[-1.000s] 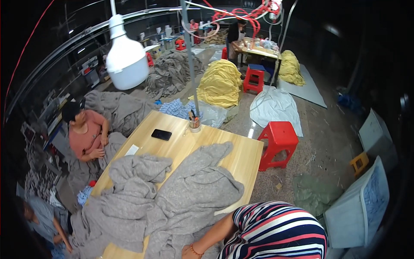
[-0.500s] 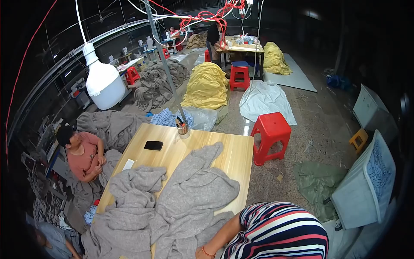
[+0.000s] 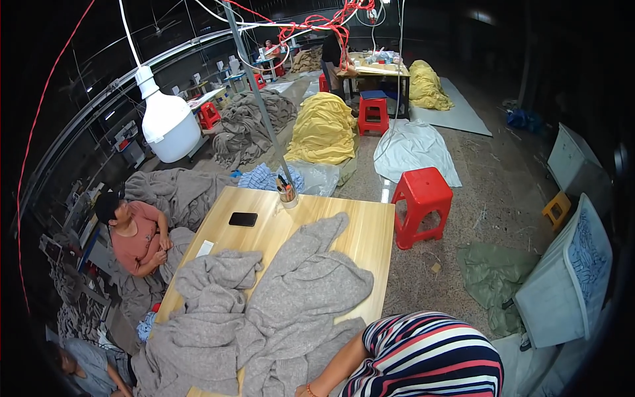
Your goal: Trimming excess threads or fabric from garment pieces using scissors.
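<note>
Grey knitted fabric (image 3: 311, 284) lies in loose, rumpled folds over the near and middle parts of the wooden table (image 3: 370, 221). My right hand (image 3: 303, 391) is at the lower edge, by the near folds of this fabric. A bracelet circles its wrist, and a striped sleeve covers the upper arm. The picture's edge cuts off most of the hand, so its fingers are hidden and I cannot tell whether it grips the fabric. My left hand is out of view.
On the table are a phone (image 3: 243, 219) and a pen holder (image 3: 288, 196). A lamp (image 3: 173, 129) hangs at left. Right of the table stand a red stool (image 3: 423, 205) and a tilted bin (image 3: 552, 304). A person (image 3: 139, 238) sits at left; yellow fabric (image 3: 321, 129) is piled beyond.
The whole view has shifted slightly, with the table and room now a little farther right. My right hand has slipped lower, more of it beyond the edge. The fabric keeps its shape.
</note>
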`<act>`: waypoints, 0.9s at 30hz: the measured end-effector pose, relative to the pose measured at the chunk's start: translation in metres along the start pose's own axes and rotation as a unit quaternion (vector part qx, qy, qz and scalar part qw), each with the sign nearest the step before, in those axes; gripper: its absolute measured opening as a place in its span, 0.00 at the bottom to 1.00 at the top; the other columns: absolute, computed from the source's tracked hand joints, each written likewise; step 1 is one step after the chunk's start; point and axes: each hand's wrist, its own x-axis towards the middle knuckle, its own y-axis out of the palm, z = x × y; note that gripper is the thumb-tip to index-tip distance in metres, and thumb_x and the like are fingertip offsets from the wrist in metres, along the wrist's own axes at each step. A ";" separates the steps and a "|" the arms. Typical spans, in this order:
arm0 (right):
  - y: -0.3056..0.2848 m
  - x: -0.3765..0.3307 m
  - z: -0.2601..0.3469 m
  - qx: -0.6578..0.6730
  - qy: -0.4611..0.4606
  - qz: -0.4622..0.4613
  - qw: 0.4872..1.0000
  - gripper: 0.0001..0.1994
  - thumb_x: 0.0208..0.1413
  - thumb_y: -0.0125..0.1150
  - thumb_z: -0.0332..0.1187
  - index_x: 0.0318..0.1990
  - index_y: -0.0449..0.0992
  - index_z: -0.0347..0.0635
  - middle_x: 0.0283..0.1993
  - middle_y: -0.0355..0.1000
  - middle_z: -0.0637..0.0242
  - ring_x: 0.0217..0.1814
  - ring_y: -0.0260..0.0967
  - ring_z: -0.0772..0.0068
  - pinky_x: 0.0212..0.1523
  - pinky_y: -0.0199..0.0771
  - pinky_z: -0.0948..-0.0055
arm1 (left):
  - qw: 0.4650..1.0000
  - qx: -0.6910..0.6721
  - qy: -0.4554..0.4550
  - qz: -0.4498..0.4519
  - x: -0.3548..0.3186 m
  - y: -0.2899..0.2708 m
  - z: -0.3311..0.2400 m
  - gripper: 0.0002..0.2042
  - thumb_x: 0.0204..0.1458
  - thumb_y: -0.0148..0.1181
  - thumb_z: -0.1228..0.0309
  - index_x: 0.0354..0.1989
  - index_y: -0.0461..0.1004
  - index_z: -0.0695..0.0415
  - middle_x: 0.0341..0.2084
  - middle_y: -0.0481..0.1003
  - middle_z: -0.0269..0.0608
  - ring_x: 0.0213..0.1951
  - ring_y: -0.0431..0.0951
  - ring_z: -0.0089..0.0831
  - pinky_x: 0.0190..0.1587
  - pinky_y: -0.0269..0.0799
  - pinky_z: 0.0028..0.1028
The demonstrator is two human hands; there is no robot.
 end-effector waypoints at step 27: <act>-0.099 -0.013 0.055 -0.068 0.190 0.207 0.957 0.18 0.63 0.48 0.47 0.46 0.81 0.50 0.35 0.79 0.55 0.35 0.78 0.55 0.34 0.77 0.59 | 0.997 -0.069 0.034 -0.025 0.031 0.034 -0.028 0.50 0.51 0.40 0.29 0.69 0.54 0.64 0.68 0.54 0.62 0.70 0.49 0.60 0.63 0.43 0.69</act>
